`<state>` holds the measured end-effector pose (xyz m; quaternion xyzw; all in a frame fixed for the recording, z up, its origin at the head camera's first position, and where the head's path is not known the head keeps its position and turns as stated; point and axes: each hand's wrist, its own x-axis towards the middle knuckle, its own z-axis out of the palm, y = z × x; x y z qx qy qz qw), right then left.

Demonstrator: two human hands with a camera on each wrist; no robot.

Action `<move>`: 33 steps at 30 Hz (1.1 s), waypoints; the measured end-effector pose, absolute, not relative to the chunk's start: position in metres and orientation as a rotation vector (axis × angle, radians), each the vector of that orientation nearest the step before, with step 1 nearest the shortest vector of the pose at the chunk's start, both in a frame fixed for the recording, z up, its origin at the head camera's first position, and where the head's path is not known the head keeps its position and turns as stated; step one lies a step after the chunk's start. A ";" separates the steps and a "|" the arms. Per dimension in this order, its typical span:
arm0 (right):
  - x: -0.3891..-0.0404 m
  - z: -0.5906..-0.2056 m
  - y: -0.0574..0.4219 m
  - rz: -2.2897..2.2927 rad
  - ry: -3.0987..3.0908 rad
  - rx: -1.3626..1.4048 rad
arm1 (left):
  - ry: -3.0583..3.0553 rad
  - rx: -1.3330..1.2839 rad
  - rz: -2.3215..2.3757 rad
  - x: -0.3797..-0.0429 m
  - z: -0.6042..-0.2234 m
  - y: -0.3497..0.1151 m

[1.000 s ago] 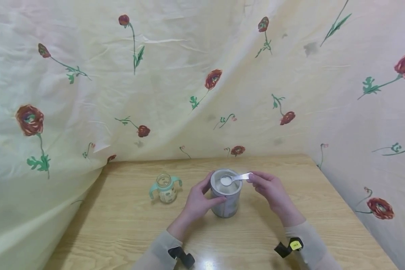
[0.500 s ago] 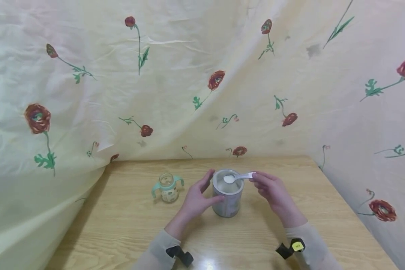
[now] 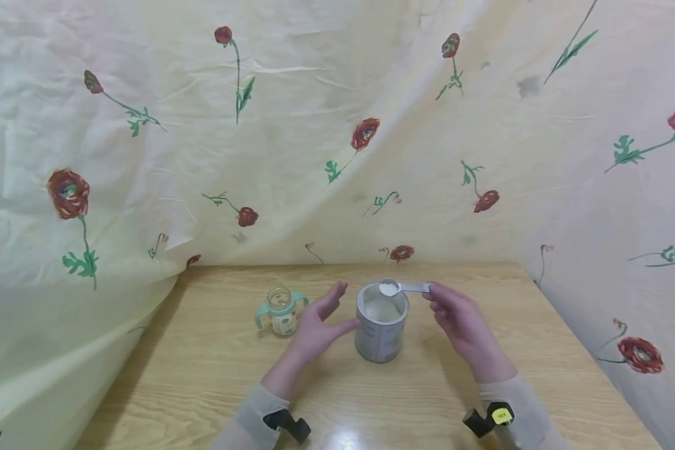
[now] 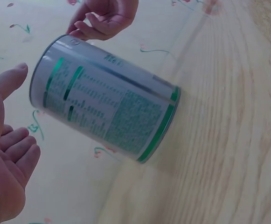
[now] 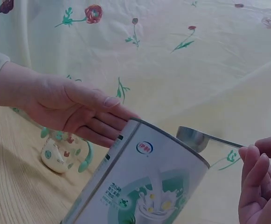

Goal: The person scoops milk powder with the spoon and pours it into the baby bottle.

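My right hand (image 3: pixel 464 325) pinches the handle of a metal measuring spoon (image 3: pixel 413 287). White powder fills the spoon's bowl, which is over the far rim of an open milk powder can (image 3: pixel 379 342). In the right wrist view the spoon (image 5: pixel 193 138) looks level, just above the can's edge. My left hand (image 3: pixel 313 328) is beside the can with its fingers spread and relaxed, holding nothing. A gap separates that hand (image 4: pixel 7 158) from the can (image 4: pixel 102 102) in the left wrist view. More pale powder seems to lie inside the can.
Left of the can, a baby bottle (image 3: pixel 284 320) with teal handles stands without a lid, close behind my left hand. All of this is on a wooden table (image 3: pixel 202 369). Flower-printed cloth (image 3: pixel 292 156) hangs at the back and both sides.
My left hand has let go of the can and shifted left. The spoon with powder has risen from inside the can to its rim, moving slightly right with my right hand.
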<state>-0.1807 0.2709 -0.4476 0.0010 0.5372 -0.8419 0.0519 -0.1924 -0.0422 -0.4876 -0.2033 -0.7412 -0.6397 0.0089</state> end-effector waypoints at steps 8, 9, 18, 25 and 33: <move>-0.176 -0.443 0.266 -2.592 1.566 -0.065 | -2.249 -0.632 -1.927 -0.191 -0.481 -0.061; -0.176 -0.443 0.266 -2.598 1.561 -0.071 | -2.246 -0.618 -1.923 -0.191 -0.479 -0.063; -0.174 -0.435 0.252 -2.628 1.537 -0.080 | -2.227 -0.521 -1.938 -0.188 -0.470 -0.090; -0.172 -0.434 0.239 -2.651 1.530 -0.041 | -2.145 -0.495 -1.908 -0.188 -0.472 -0.116; -0.170 -0.430 0.227 -2.674 1.537 -0.002 | -2.083 -0.429 -1.859 -0.190 -0.475 -0.142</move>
